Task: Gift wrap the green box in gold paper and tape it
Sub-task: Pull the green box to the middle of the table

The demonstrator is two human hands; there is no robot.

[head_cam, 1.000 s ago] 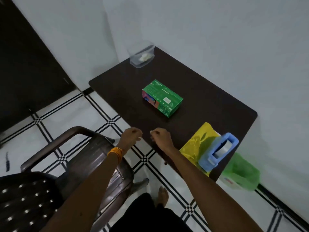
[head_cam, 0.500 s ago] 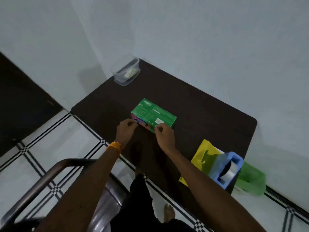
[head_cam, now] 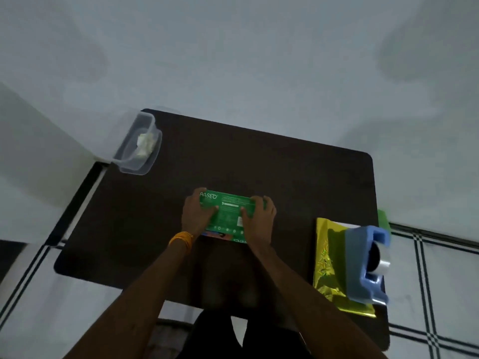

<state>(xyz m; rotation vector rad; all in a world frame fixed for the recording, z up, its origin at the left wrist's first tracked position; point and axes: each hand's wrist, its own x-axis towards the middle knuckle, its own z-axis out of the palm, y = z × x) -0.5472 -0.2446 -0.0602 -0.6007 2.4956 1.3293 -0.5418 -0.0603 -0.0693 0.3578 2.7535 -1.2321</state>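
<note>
Now the table [head_cam: 285,164] carries paper [head_cam: 326,255] at its right edge and the box [head_cam: 228,213] (green, label up) in the middle. A dispenser [head_cam: 363,268] lies on the paper, a tub [head_cam: 137,151] sits far left. The left hand [head_cam: 195,216] and right hand [head_cam: 259,218] grip the box's ends.

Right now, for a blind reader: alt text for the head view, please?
A person's left hand and right hand grip the ends of a green cardboard box on a dark brown table. Rightward, a blue plastic tape dispenser sits on gold foil paper; a clear plastic container stands at the far left corner.
</note>
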